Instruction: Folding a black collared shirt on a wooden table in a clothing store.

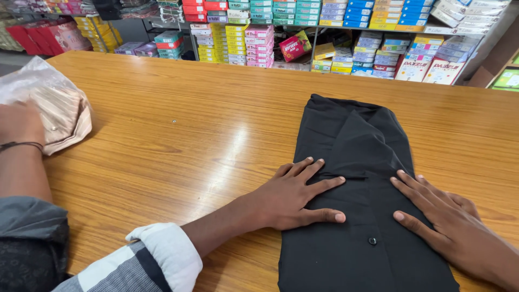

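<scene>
Head view: the left hand and right hand lie flat with fingers spread on a folded black shirt, gripping nothing, likely pressing it smooth on the wooden counter. The shirt is a neat narrow oblong, one dark button showing; another person's hand rests on a bagged beige garment far left

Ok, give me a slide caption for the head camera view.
Left hand and right hand press flat on a folded black shirt on a wooden counter.
</scene>
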